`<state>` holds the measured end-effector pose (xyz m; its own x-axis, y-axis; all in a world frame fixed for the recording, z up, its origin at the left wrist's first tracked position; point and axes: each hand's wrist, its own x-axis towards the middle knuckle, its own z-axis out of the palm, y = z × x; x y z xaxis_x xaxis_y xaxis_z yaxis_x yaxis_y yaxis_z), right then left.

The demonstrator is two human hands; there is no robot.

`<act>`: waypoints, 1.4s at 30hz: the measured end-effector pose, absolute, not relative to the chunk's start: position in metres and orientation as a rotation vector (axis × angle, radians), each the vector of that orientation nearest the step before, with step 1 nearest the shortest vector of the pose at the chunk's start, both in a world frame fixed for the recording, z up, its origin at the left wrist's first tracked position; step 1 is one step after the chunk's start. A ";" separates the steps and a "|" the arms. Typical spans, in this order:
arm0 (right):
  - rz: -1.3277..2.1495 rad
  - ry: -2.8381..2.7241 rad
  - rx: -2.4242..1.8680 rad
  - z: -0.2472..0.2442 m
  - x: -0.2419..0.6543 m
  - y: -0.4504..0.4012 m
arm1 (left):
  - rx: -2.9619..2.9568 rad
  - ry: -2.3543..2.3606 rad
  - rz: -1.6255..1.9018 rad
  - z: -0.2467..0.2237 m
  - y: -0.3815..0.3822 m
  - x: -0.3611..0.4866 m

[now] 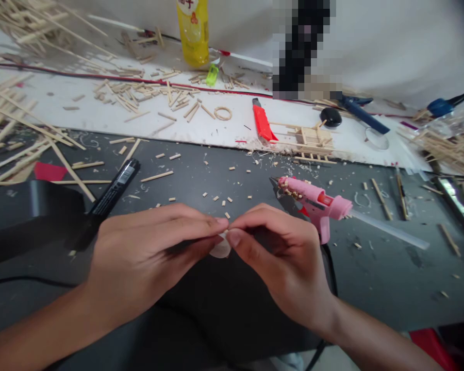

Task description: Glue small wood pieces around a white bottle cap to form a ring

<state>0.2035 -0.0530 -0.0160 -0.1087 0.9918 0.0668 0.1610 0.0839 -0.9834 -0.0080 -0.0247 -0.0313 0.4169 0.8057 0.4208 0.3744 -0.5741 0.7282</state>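
My left hand point(150, 247) is closed, its fingertips pinching a small whitish, translucent round piece point(220, 248) over the table's front part. From the other side my right hand point(282, 252) meets it, thumb and forefinger pressed together at the top edge of that piece. What lies between the right fingertips is too small and too covered to make out. Short cut bits of wooden stick point(227, 215) lie just beyond my fingers. A pink glue gun point(313, 201) with a clear glue stick point(390, 229) in its back rests to the right of my right hand.
A black marker point(116, 188) and a dark object point(31, 216) lie at left, near piled wooden sticks point(7, 123). A red utility knife point(263, 121) and a small stick structure point(313, 139) lie on the white board point(201, 129). Behind stands a yellow bottle point(194, 38).
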 end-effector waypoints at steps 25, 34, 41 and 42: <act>1.135 -1.504 -1.249 -0.036 0.187 -0.044 | 2.009 1.064 1.081 -0.034 -0.006 -0.001; 0.964 -1.567 -1.257 -0.044 0.186 -0.038 | 1.910 1.091 1.017 -0.044 -0.002 0.001; 0.910 -1.522 -1.260 -0.048 0.188 -0.034 | 1.882 1.063 0.985 -0.043 -0.002 -0.001; 0.907 -1.504 -1.261 -0.048 0.188 -0.034 | 1.882 1.052 0.979 -0.043 -0.003 -0.001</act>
<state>0.1879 -0.0336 -0.0477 -0.0275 0.9801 0.1966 0.2831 0.1962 -0.9388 -0.0013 -0.0027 -0.0426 0.3680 0.8946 0.2537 0.3170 -0.3771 0.8702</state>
